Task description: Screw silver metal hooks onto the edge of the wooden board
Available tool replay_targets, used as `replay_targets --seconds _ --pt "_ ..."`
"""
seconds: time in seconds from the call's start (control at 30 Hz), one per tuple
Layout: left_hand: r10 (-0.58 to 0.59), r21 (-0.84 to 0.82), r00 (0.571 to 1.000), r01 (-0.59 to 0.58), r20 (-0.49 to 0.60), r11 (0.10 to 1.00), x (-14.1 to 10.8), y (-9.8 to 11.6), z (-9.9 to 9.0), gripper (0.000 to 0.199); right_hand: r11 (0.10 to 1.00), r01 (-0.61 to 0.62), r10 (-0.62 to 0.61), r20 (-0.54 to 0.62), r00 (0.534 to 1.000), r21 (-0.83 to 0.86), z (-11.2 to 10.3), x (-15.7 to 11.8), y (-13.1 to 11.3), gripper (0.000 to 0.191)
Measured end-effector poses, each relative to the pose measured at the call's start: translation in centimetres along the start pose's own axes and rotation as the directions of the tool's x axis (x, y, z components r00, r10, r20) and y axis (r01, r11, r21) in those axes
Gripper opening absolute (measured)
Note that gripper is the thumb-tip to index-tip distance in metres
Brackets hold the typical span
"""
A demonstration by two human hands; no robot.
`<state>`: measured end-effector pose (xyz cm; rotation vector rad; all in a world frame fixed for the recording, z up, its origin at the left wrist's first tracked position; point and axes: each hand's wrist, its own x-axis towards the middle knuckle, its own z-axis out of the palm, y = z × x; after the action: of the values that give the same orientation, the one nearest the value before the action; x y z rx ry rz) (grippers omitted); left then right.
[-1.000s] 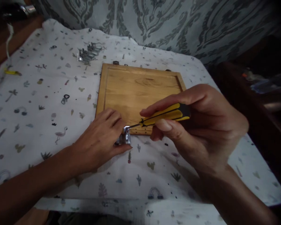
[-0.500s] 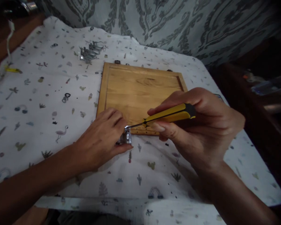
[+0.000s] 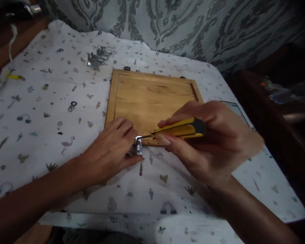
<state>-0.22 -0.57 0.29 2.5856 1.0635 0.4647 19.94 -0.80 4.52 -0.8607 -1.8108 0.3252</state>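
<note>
My right hand (image 3: 213, 142) grips a screwdriver (image 3: 178, 130) with a yellow and black handle. Its thin shaft points left, and the tip meets a shiny metal hinge (image 3: 137, 147) at the near edge of a wooden cabinet door (image 3: 152, 101). My left hand (image 3: 112, 145) is closed round the hinge, thumb in front and fingers over the door's edge. Part of the hinge is hidden by those fingers. The door lies flat on a patterned white cloth (image 3: 66, 183), its recessed panel facing up.
Several metal hinges (image 3: 99, 57) lie in a row beyond the door's far left corner. A phone-like flat object (image 3: 235, 110) is partly covered by my right hand. At the left lie a yellow item (image 3: 15, 77) and a white cord (image 3: 11, 44). A patterned wall (image 3: 173, 30) stands behind.
My right hand and the screwdriver have shifted slightly left and down, with the handle turned a little. The tip stays at the hinge. My left hand holds still.
</note>
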Motion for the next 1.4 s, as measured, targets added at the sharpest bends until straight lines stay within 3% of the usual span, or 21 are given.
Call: replay_targets --seconds 0.07,0.13,0.17,0.23,0.3,0.5,0.87,1.07,1.27,1.4 --pt "0.008 -0.005 1.000 -0.008 -0.012 1.000 -0.1 -0.2 0.1 0.033 0.998 0.053 -0.053 0.004 0.999 -0.025 -0.6 0.1 -0.4 0.015" --pt "0.021 -0.013 0.999 -0.021 -0.026 1.000 -0.1 -0.4 0.3 0.032 0.998 0.020 -0.020 0.011 1.000 -0.056 -0.9 0.1 -0.8 0.015" --pt "0.023 -0.015 0.999 -0.024 -0.035 1.000 -0.1 -0.5 0.3 0.032 0.994 -0.049 0.048 -0.012 0.999 -0.095 -0.9 0.0 -1.0 0.015" --pt "0.016 -0.013 0.999 -0.017 -0.038 1.000 -0.1 -0.5 0.4 0.033 0.989 -0.105 0.090 -0.139 0.986 -0.103 -0.5 -0.2 -1.0 0.013" --pt "0.006 -0.005 1.000 -0.006 -0.026 1.000 -0.1 -0.4 0.3 0.032 0.990 -0.131 0.118 -0.184 0.976 -0.059 0.0 -0.7 -0.8 0.012" --pt "-0.015 -0.002 1.000 0.015 -0.002 1.000 0.1 0.1 0.0 0.029 0.990 -0.122 0.128 -0.101 0.987 0.066 0.3 -1.6 0.3 0.012" --pt "-0.026 0.006 0.999 0.026 0.025 1.000 0.1 0.2 -0.1 0.031 0.988 -0.128 0.136 -0.091 0.987 0.089 0.7 -1.6 0.6 0.009" --pt "-0.014 -0.009 1.000 0.014 0.019 1.000 0.0 0.0 -0.1 0.028 0.991 -0.113 0.114 -0.008 0.993 0.074 0.3 -1.2 0.5 0.020" --pt "-0.028 -0.008 0.999 0.028 0.019 1.000 0.1 0.1 -0.1 0.029 0.932 -0.301 0.292 0.073 0.954 0.204 -0.1 -0.6 0.1 0.020" --pt "-0.039 -0.003 0.999 0.039 0.027 0.999 0.2 0.3 0.0 0.030 0.893 -0.348 0.324 0.130 0.937 0.286 -0.4 -0.5 0.0 0.021"
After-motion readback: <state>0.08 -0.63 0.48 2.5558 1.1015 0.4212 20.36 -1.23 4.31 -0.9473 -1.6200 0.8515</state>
